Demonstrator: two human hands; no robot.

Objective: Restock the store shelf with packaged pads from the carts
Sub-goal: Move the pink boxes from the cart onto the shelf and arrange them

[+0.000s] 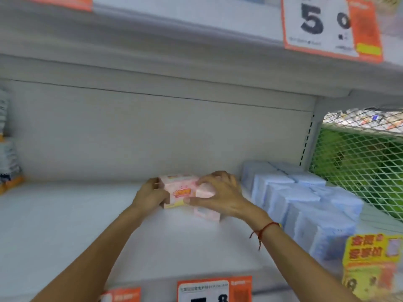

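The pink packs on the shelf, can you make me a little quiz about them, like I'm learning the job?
1. True or false: both hands are on the pink packs.
2. Which packs stand in rows just right of the pink ones? A) green B) pale blue C) black
3. Fill in: the red string bracelet is on the ___ wrist.

Key
1. True. The left hand grips the left end and the right hand curls over the top and right side.
2. B. The pale blue packs line the right part of the shelf.
3. Right. The red string bracelet sits just behind the right hand.
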